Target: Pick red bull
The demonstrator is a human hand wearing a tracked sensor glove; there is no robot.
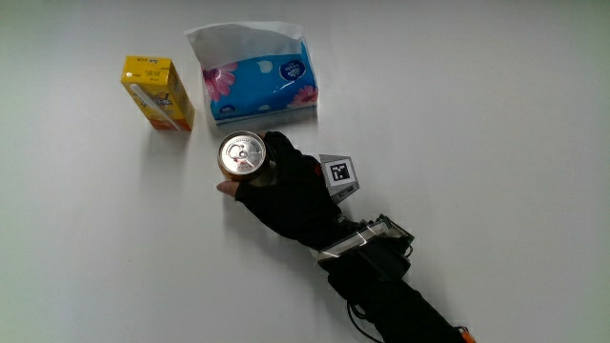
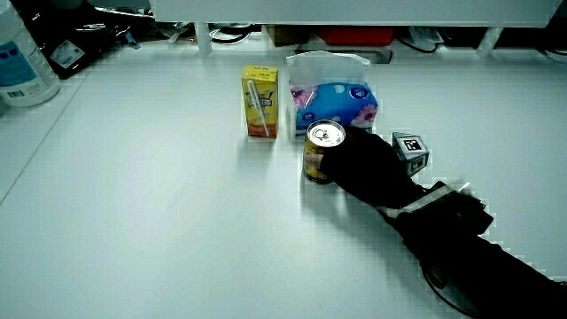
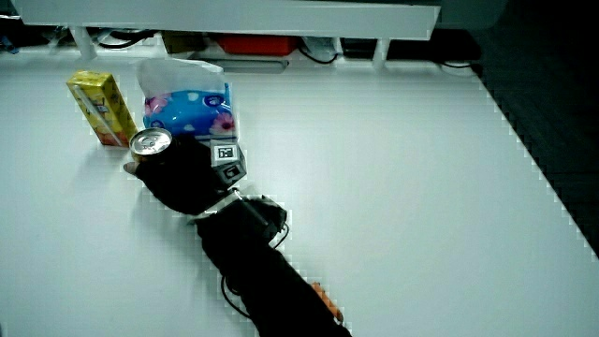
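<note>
A Red Bull can (image 1: 241,155) with a silver top stands upright on the white table, nearer to the person than the tissue box. The gloved hand (image 1: 278,186) is wrapped around the can's side, fingers curled on it. In both side views the can (image 2: 320,152) (image 3: 150,143) shows at the hand's fingertips, its lower part partly hidden by the glove (image 2: 368,168) (image 3: 182,176). The patterned cube (image 1: 340,174) sits on the back of the hand.
A blue flowered tissue box (image 1: 257,84) stands just past the can from the person. A yellow juice carton (image 1: 158,91) stands beside the tissue box. A plastic bottle (image 2: 22,60) is at the table's edge in a side view.
</note>
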